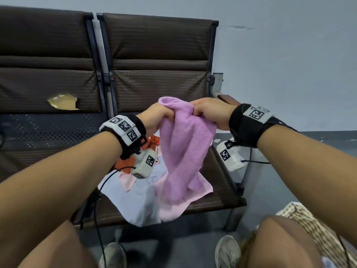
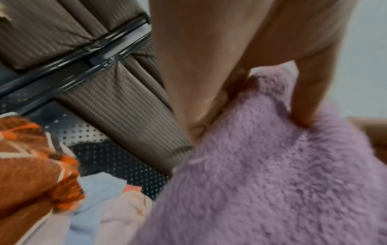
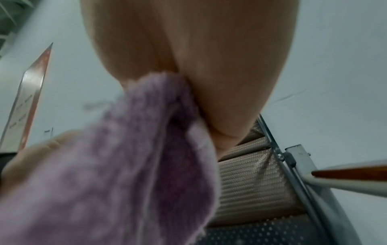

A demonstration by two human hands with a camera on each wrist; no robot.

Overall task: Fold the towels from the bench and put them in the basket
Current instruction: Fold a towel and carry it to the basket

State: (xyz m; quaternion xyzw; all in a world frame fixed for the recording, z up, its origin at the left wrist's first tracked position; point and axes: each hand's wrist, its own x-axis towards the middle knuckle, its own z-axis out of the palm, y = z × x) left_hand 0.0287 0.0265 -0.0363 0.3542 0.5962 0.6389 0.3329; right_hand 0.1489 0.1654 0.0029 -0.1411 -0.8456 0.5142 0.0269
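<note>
Head: left hand (image 1: 157, 117) and right hand (image 1: 210, 113) each grip the fluffy lilac terry towel (image 1: 183, 151) at its top edge, lifted over the brown padded table (image 1: 218, 182) to find corners.
Left wrist: fingers (image 2: 303, 99) curl into lilac pile; orange, blue, pink cloths (image 2: 62, 190) wait below.
Right wrist: grip bunches a fold.

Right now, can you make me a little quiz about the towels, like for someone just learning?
1. True or false: both hands hold the purple towel.
2. Which towel on the bench seat has a pattern? A) the pale blue towel B) the orange towel C) the light pink towel
3. Fill in: the purple towel's lower end hangs down onto the ____.

Key:
1. True: the left hand and the right hand each have a grip on its top edge.
2. B
3. pile of towels on the seat
</note>
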